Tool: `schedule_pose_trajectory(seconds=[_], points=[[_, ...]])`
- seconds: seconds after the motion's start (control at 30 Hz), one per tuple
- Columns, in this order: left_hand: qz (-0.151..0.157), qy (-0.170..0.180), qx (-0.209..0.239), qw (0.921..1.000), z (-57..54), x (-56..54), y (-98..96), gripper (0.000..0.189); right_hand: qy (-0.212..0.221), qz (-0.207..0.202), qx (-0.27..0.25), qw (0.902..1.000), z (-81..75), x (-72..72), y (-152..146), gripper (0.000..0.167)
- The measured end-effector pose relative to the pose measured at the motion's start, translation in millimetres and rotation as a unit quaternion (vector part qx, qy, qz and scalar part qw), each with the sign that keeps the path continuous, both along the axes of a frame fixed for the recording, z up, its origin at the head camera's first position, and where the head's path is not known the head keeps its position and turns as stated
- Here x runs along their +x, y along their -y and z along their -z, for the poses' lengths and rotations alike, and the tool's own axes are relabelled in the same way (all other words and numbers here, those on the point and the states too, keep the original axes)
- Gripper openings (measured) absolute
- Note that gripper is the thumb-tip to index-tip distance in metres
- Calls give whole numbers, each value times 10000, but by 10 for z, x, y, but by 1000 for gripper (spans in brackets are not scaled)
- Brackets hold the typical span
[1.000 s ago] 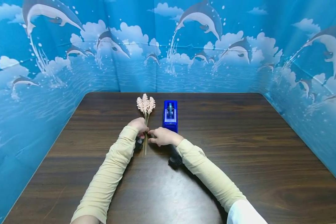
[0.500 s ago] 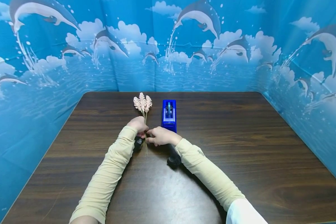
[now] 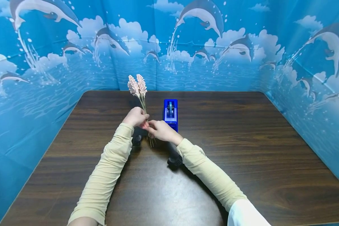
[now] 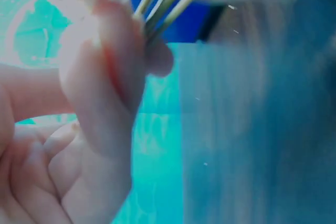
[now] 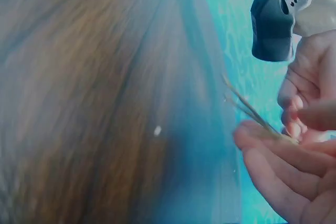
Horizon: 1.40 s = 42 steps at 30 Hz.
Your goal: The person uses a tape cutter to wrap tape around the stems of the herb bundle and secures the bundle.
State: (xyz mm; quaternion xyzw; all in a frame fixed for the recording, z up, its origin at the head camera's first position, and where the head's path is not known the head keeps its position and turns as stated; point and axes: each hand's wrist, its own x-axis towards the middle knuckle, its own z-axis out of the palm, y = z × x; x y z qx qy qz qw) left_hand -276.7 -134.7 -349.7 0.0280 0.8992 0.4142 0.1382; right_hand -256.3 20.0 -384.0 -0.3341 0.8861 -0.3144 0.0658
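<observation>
A small bunch of pale pink flowers [image 3: 137, 86] on thin stems leans left above the table in the head view. My left hand [image 3: 136, 117] pinches the stems between thumb and fingers; the left wrist view shows the stems [image 4: 173, 1] rising from that pinch. Just below it, my right hand [image 3: 164, 130] has its thumb and curled fingers around the lower stems. Those stem ends [image 5: 247, 103] lie across its fingers in the right wrist view. Where the two hands meet, part of the stems is hidden. A blue tape dispenser [image 3: 170, 113] stands behind my right hand.
Dark wood-grain table [image 3: 243, 150] lies under both arms. A blue curtain [image 3: 186, 69] printed with dolphins hangs around its back and sides. Black wrist devices [image 3: 175, 160] sit under the wrists.
The flowers have come up off the table, with their heads tilting left. My left hand has risen and moved away from me; the right hand has moved up slightly and closed around the lower stems.
</observation>
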Motion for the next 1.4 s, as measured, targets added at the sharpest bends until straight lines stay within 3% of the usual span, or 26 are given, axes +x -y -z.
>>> schedule_pose_trajectory(seconds=[0.13,0.27,0.33,0.53,0.77,1.0,1.1,1.23,1.4], points=[[-451,-604,373,9965,-71,16,-6,29,453,307,-863,9948,-17,-10,22,30],[-768,-1123,1124,9843,-119,17,-29,25,1250,470,-1674,9768,-80,-22,9,36],[-831,-1211,1768,9732,-134,10,-45,20,1475,530,-1890,9694,-132,-36,-12,37],[-795,-1537,3147,9333,-187,28,-141,17,1238,883,-1962,9687,-301,-90,-131,33],[-699,-1557,4110,8955,-227,118,-307,20,2013,1084,-2573,9389,-383,-144,-329,33],[-699,-1566,4769,8621,-240,195,-464,13,1537,1188,-2923,9364,-428,-156,-530,31],[-696,-1549,4925,8536,-240,225,-530,14,1513,1239,-3100,9304,-471,-154,-608,31],[-602,-1412,5012,8516,-228,249,-595,9,1697,1344,-3235,9211,-534,-167,-711,30],[-461,-1245,5064,8520,-183,250,-660,15,1924,1462,-2963,9240,-577,-207,-836,34]])
